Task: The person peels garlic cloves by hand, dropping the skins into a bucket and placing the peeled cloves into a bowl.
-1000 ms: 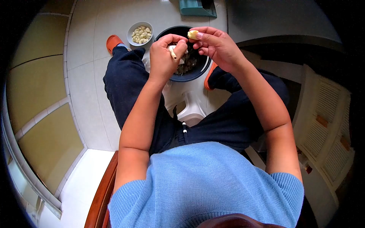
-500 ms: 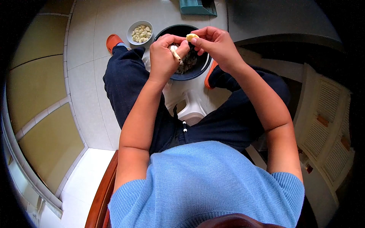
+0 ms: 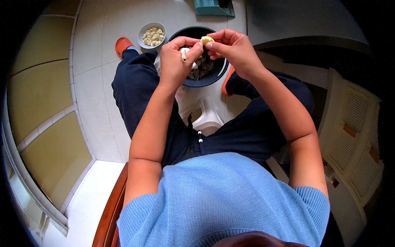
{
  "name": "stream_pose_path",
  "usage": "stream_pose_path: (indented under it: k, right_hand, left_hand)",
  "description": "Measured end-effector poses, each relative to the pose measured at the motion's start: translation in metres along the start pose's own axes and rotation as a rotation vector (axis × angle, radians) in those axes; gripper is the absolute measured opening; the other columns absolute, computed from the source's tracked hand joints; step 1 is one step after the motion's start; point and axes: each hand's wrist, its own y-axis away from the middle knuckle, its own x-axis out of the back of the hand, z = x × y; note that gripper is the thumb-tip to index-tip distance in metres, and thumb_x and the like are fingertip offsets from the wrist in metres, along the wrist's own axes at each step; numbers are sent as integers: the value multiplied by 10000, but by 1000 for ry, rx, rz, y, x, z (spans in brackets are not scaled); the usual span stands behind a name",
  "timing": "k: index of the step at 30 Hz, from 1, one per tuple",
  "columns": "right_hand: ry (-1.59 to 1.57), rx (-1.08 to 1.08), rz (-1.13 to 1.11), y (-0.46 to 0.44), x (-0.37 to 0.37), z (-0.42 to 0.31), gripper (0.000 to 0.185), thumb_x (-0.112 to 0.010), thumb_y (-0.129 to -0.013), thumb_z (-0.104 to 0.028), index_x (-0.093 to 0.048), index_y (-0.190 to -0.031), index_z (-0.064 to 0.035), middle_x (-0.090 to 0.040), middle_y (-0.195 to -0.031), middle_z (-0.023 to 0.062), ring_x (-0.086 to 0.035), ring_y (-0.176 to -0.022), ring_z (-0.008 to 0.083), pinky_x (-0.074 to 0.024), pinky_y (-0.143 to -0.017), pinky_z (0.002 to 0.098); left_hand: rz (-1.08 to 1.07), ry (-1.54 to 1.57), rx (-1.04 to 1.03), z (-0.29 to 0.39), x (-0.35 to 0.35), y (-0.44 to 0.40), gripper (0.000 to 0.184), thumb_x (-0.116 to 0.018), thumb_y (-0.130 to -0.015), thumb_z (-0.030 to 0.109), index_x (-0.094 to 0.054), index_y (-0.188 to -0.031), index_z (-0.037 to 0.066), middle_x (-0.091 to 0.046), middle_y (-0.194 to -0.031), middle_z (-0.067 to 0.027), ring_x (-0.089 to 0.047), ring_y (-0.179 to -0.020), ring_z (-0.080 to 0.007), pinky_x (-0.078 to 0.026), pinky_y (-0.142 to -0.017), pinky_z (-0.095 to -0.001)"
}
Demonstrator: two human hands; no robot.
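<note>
My left hand (image 3: 175, 61) is closed around a whitish garlic bulb (image 3: 184, 53), whose short stalk sticks out over the thumb side. Its thumb and index fingertips also touch a pale yellow garlic clove (image 3: 207, 40). From the other side, my right hand (image 3: 234, 51) pinches that clove between thumb and fingers. Both hands are over a dark bucket (image 3: 214, 77) with garlic skins (image 3: 201, 71) inside. Left of the bucket, a white bowl (image 3: 140, 41) holds several peeled garlic cloves (image 3: 153, 36). My palms and part of the bulb are hidden.
A teal dustpan (image 3: 212, 8) lies on the tiled floor beyond the bucket. Between my legs stands a white plastic stool (image 3: 207, 117). Orange shoes (image 3: 122, 46) are on my feet either side of the bucket. A dark cabinet-like surface (image 3: 304, 24) is at the upper right.
My left hand has turned slightly and shifted a little left, so the garlic stalk now points in a different direction. The clove stays pinched between both hands.
</note>
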Motion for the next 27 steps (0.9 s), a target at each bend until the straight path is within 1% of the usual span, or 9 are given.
stream_pose_path:
  k: [2,8,15,18,21,23,24,26,27]
  right_hand:
    - [59,46,1,1,-1,0,253,-657,-807,-106,-585,-1016,17,-632,-884,83,-611,-750,101,-519,-687,220]
    - [140,92,12,2,-3,-1,237,-663,-803,-102,-595,-996,18,-637,-846,80,-607,-714,96,-516,-655,214]
    - [139,72,-8,4,-4,-3,235,-662,-803,-103,-597,-994,18,-638,-848,84,-611,-708,98,-519,-650,216]
    - [79,43,5,3,-4,-1,241,-665,-799,-100,-596,-997,18,-637,-851,86,-612,-706,100,-523,-654,220]
    - [113,57,-16,2,-2,-1,249,-654,-811,-114,-591,-1010,21,-637,-856,87,-612,-697,103,-524,-661,221]
    - [76,-31,-78,2,0,-3,259,-629,-832,-133,-582,-1032,25,-634,-872,95,-611,-708,110,-522,-669,219]
    - [77,-31,-78,0,2,-3,259,-629,-832,-133,-582,-1032,25,-634,-872,95,-611,-708,110,-522,-669,219]
    - [-97,-94,-98,-2,4,-2,262,-606,-848,-140,-576,-1049,26,-628,-886,104,-610,-726,121,-518,-678,218]
    - [-96,-94,-97,-3,4,-2,262,-606,-848,-140,-576,-1049,26,-628,-886,104,-610,-726,121,-518,-678,218]
  left_hand:
    - [-1,-8,6,-2,0,-1,192,-651,-765,169,-664,-835,-10,-637,-722,-36,-561,-633,-65,-456,-596,-208]
    - [13,-36,-29,-5,1,-1,188,-650,-755,158,-661,-820,-18,-630,-710,-43,-556,-625,-68,-454,-585,-211]
    - [30,-64,-43,-5,0,-1,171,-646,-742,144,-659,-794,-18,-630,-704,-51,-558,-619,-77,-453,-577,-216]
    - [59,3,-21,-5,-2,0,166,-645,-739,143,-653,-773,-19,-626,-692,-51,-557,-613,-81,-451,-574,-216]
    - [88,-92,-46,-7,-2,-1,158,-645,-738,145,-649,-762,-11,-621,-680,-46,-554,-605,-83,-448,-568,-217]
    - [98,-189,-153,-9,0,-2,152,-644,-740,144,-647,-751,-8,-618,-673,-46,-553,-600,-83,-447,-565,-219]
    - [98,-188,-153,-7,0,-2,152,-644,-740,144,-647,-751,-8,-618,-673,-46,-553,-600,-83,-447,-565,-219]
    - [75,-46,-76,-1,1,-1,151,-645,-741,142,-644,-742,-9,-618,-672,-49,-556,-601,-83,-449,-566,-223]
    - [75,-45,-77,0,1,-1,151,-645,-741,142,-644,-742,-9,-618,-672,-49,-556,-601,-83,-449,-566,-223]
